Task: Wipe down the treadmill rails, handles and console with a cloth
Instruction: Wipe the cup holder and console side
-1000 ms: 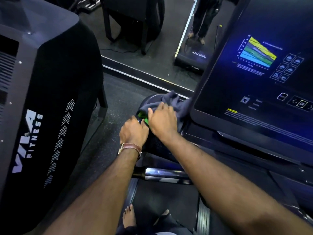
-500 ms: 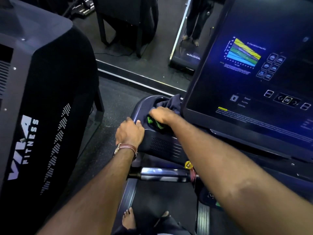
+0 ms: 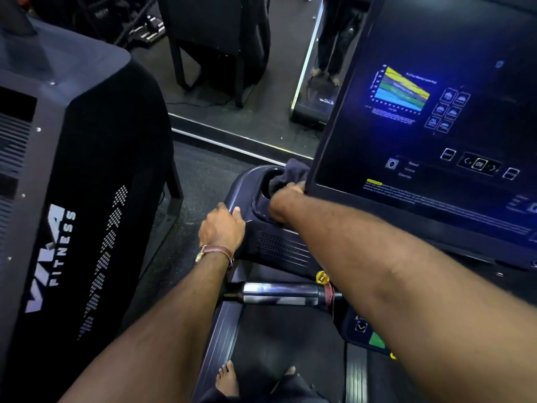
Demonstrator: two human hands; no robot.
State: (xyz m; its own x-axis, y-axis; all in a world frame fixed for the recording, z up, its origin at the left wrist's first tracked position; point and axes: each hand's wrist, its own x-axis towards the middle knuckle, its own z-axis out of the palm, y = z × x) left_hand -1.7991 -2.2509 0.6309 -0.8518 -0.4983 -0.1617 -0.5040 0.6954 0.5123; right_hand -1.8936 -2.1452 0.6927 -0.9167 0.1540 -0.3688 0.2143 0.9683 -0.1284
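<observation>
A dark grey cloth (image 3: pixel 290 174) is bunched in the round cup recess (image 3: pixel 263 196) at the console's left corner. My right hand (image 3: pixel 283 199) is down in that recess and presses the cloth in; its fingers are hidden by the cloth and the screen edge. My left hand (image 3: pixel 222 225) rests on the outer left rim of the console housing (image 3: pixel 279 245), thumb on top. The big dark touchscreen (image 3: pixel 436 135) rises to the right. A chrome handle bar (image 3: pixel 279 293) runs below my right forearm.
A black VIA FITNESS machine (image 3: pixel 66 199) stands close on the left. A floor mirror (image 3: pixel 247 82) faces the treadmill. My bare feet (image 3: pixel 228 379) stand on the belt between the side rails (image 3: pixel 216 338). A lower button panel (image 3: pixel 366 333) sits under my right arm.
My right hand pushed the cloth forward and deeper into the cup recess, covering the green bit seen earlier. My left hand slid slightly forward along the console's rim.
</observation>
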